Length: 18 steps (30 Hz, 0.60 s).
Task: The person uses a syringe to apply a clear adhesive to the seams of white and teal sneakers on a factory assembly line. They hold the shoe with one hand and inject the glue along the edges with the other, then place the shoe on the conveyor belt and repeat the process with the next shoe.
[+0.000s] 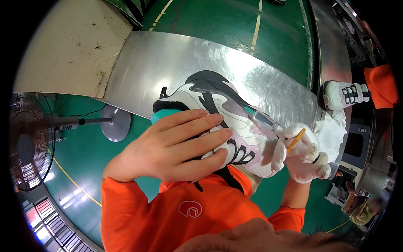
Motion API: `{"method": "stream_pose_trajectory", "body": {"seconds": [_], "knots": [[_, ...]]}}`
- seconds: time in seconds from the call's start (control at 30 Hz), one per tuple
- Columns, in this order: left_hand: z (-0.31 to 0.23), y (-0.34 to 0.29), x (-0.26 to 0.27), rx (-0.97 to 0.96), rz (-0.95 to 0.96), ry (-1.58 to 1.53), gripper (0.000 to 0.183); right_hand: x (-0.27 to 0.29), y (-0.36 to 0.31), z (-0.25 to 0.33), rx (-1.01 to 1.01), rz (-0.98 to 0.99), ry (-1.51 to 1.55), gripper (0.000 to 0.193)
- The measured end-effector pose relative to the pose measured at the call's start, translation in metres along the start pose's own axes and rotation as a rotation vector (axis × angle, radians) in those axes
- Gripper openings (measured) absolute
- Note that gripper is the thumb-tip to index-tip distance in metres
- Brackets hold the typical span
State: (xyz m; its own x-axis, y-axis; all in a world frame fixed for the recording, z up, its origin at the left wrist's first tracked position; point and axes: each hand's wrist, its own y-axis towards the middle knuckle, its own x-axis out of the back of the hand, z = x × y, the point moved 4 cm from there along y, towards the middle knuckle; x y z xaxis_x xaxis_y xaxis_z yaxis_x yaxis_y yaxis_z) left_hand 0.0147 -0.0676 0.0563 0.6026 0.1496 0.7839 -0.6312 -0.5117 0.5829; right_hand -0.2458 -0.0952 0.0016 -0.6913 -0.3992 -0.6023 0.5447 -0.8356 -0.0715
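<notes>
A white, black and pale-lilac sneaker (247, 117) lies on its side above the steel bench, its black sole edge at the far side. A teal piece (169, 114) shows at its opening. My bare left hand (184, 145) grips the shoe across the tongue and laces, fingers laid over its upper. My right hand (300, 155), in a white glove, is closed around a clear syringe (267, 121) with a teal tip, which points at the sole edge. A short yellow-orange stick (296, 140) also sits between the gloved fingers.
Crumpled white cloth (331, 134) lies beside my right hand. Another sneaker (342, 94) stands on steel at the right, near an orange sleeve (381, 86). A worn beige board (75, 50) adjoins the steel bench (163, 52); a standing fan (29, 143) is at the left.
</notes>
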Motion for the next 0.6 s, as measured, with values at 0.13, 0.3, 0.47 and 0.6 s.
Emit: {"method": "stream_pose_trajectory", "body": {"seconds": [0.13,0.3,0.47,0.6], "knots": [[-0.001,-0.002,0.001,0.002,-0.002,-0.008,0.017,-0.001,0.001,0.0,-0.022,-0.009,-0.01,0.117],[0.0,-0.003,0.001,-0.004,-0.013,-0.011,0.017,-0.003,0.003,0.003,-0.001,0.002,-0.017,0.115],[-0.003,-0.003,0.002,0.017,0.014,0.0,0.017,-0.003,-0.004,0.009,-0.045,-0.08,-0.116,0.11],[-0.002,-0.002,0.001,0.016,0.026,-0.015,0.017,0.0,-0.008,0.022,-0.072,-0.062,-0.177,0.11]]}}
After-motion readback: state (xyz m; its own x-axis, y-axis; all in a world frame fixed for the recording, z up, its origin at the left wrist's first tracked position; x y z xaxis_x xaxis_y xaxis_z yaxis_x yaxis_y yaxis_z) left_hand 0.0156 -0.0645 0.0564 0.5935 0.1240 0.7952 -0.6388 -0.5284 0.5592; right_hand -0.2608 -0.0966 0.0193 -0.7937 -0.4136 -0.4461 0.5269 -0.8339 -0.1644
